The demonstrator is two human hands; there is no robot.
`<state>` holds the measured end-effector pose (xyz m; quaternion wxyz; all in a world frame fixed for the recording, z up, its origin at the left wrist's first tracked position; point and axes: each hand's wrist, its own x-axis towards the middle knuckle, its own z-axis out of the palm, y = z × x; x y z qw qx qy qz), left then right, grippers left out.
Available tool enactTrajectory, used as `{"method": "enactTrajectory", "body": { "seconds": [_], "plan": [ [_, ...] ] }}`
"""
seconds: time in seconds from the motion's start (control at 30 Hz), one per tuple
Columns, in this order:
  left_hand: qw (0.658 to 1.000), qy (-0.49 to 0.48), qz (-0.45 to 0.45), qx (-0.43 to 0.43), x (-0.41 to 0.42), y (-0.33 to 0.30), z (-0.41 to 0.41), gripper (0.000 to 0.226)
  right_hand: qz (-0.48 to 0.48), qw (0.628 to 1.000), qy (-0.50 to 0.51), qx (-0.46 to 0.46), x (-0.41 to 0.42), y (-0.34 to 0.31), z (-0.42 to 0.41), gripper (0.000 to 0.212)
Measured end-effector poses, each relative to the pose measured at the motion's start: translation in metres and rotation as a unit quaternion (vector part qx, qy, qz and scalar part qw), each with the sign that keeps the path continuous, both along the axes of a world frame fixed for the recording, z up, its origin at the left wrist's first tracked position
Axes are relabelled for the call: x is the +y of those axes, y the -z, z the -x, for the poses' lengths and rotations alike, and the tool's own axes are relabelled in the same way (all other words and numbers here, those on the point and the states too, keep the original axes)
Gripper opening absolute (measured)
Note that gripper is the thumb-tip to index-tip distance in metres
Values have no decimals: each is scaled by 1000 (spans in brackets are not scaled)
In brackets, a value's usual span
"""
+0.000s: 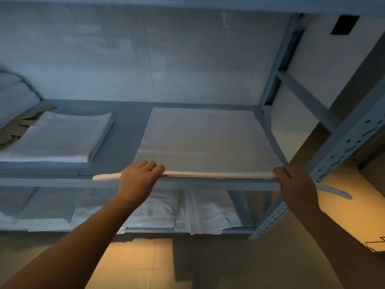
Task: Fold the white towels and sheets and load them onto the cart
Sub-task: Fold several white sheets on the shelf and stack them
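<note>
A folded white sheet (206, 140) lies flat on the right half of the middle shelf (125, 130) of a blue-grey metal rack. Its near edge (218, 174) overhangs the shelf's front rail. My left hand (139, 176) grips that edge on the left, fingers curled over the top. My right hand (295, 184) grips the same edge on the right. A corner of cloth (337, 191) sticks out past my right hand. To the left, another folded white sheet (60, 138) rests on the same shelf.
Several folded white linens (187, 211) lie on the lower shelf. A pile of cloth (14, 97) sits at the far left over some tan pieces. The rack's perforated upright (341, 151) stands just right of my right hand. Tan floor (145, 265) lies below.
</note>
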<state>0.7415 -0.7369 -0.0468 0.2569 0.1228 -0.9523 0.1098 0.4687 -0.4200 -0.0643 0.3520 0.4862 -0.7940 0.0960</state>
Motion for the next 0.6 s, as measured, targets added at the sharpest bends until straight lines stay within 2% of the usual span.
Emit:
{"method": "enactTrajectory", "body": {
  "seconds": [0.1, 0.23, 0.3, 0.47, 0.6],
  "plan": [
    [999, 9, 48, 14, 5, -20, -5, 5, -5, 999, -11, 33, 8, -19, 7, 10],
    [997, 5, 76, 18, 15, -42, -8, 8, 33, 997, -35, 58, 17, -43, 12, 42],
    [995, 17, 93, 23, 19, -52, -10, 3, 40, 996, -42, 71, 21, -54, 15, 48],
    [988, 43, 135, 66, 30, -76, -15, 44, 53, 989, -64, 120, 33, -79, 24, 52],
    [982, 37, 160, 96, 34, -104, -17, 52, 69, 979, -89, 167, 39, -104, 32, 52]
  ]
}}
